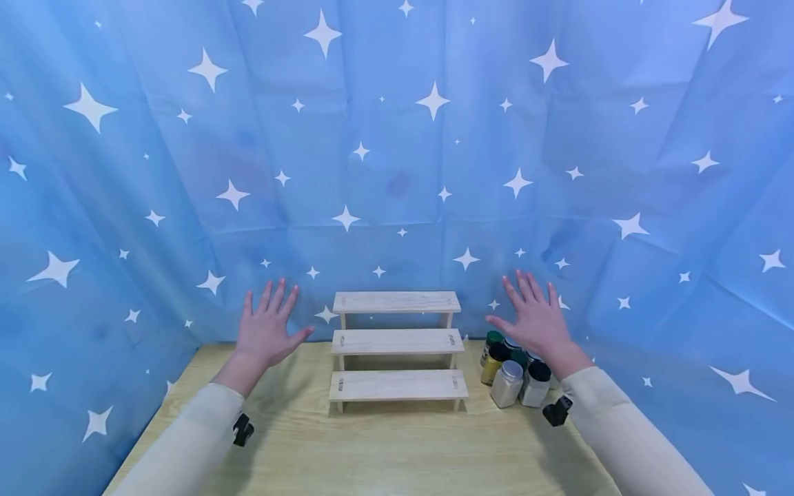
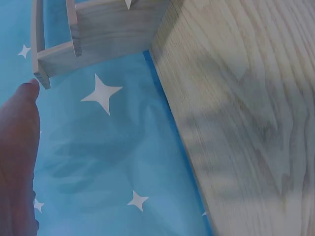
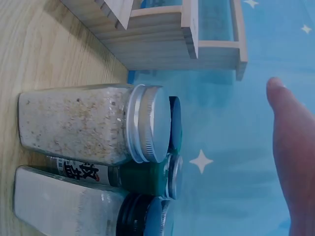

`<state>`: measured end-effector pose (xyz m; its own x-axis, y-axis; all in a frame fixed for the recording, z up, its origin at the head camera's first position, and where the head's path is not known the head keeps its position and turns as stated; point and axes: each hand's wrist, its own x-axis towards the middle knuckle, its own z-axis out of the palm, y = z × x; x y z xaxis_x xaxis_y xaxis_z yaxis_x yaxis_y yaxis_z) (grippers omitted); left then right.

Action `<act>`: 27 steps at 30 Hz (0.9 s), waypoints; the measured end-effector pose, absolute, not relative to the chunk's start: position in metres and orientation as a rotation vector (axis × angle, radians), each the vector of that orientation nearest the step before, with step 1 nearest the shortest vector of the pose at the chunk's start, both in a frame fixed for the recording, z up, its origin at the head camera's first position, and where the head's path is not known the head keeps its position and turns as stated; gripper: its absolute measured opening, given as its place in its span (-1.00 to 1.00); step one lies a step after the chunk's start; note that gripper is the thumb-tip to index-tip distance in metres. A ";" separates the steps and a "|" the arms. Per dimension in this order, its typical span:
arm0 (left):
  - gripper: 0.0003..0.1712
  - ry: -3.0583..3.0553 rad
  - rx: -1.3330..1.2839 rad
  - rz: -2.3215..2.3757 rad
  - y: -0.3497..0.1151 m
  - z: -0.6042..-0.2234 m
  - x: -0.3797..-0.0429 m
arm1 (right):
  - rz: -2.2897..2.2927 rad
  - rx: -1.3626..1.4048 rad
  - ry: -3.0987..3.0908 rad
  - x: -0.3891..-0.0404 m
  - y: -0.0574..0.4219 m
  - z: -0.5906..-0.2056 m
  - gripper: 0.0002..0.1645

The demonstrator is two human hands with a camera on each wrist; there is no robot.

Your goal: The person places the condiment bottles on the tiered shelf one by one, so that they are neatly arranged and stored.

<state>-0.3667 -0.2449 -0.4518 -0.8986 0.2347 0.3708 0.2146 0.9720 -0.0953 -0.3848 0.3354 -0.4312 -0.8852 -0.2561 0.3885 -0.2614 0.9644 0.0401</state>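
Note:
My left hand [image 1: 267, 334] is raised with its fingers spread, to the left of a pale wooden three-step rack [image 1: 398, 384]; it holds nothing. On the rack's other side my right hand [image 1: 538, 320] is likewise spread and holds nothing, above a group of seasoning jars. Among these are a silver-lidded jar of pale grains [image 3: 74, 125], a black-lidded jar of white powder [image 3: 69, 204], a green-capped bottle [image 3: 142, 178] and a black-capped yellow jar [image 1: 492, 368]. Jars at the back are partly hidden by the front ones and the right hand.
The rack and jars stand on a light wood-grain table [image 1: 384, 455]. A blue curtain [image 1: 397, 186] with white stars hangs behind and along both sides. A small black device [image 1: 243, 430] sits at the left wrist, another black device [image 1: 557, 411] at the right.

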 end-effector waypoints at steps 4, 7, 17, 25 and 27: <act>0.20 -2.713 -0.332 0.073 -0.244 -0.455 -0.362 | 0.035 0.386 -2.706 -0.377 0.335 -0.435 0.28; 0.21 -2.709 -0.344 0.045 -0.242 -0.457 -0.355 | 0.038 0.397 -2.706 -0.369 0.335 -0.438 0.27; 0.21 -2.686 -0.408 -0.079 -0.235 -0.479 -0.331 | 0.103 0.446 -2.692 -0.339 0.332 -0.453 0.21; 0.23 -2.687 -0.433 -0.111 -0.229 -0.498 -0.313 | 0.188 0.459 -2.678 -0.321 0.326 -0.470 0.19; 0.22 -2.682 -0.438 -0.112 -0.227 -0.502 -0.310 | 0.225 0.467 -2.663 -0.316 0.325 -0.474 0.16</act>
<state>-0.3097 -0.2275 -0.5018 -0.8628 0.2870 0.4163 0.3208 0.9471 0.0118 -0.3160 0.3255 -0.4738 -0.8532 -0.2883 0.4348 -0.3571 0.9303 -0.0838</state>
